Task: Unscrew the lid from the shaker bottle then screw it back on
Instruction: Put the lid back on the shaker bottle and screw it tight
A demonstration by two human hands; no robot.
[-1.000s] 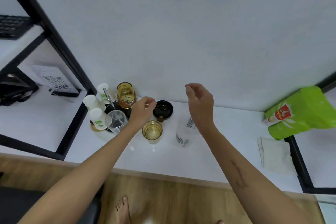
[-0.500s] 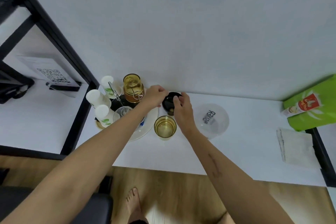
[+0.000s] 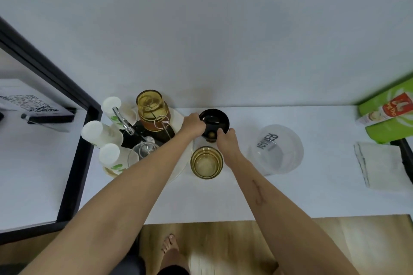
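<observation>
The black shaker lid [image 3: 214, 119] lies on the white table near the wall, its hollow side up. My left hand [image 3: 192, 125] grips its left rim. My right hand [image 3: 226, 140] pinches its near right rim. The clear shaker bottle [image 3: 276, 150] stands upright and uncapped to the right of my right hand, seen from above, with dark lettering on its side. Neither hand touches the bottle.
An amber glass tumbler [image 3: 206, 162] stands just in front of the lid, between my forearms. Left of it are a white plate [image 3: 182, 168], an amber jar [image 3: 152, 110], white cups [image 3: 101, 133] and a black frame post [image 3: 73, 163]. A folded cloth [image 3: 380, 166] and green bag [image 3: 390, 116] lie far right.
My right hand came down from above the bottle to the black lid, and my left hand closed on the lid's left rim. The bottle now stands free to the right.
</observation>
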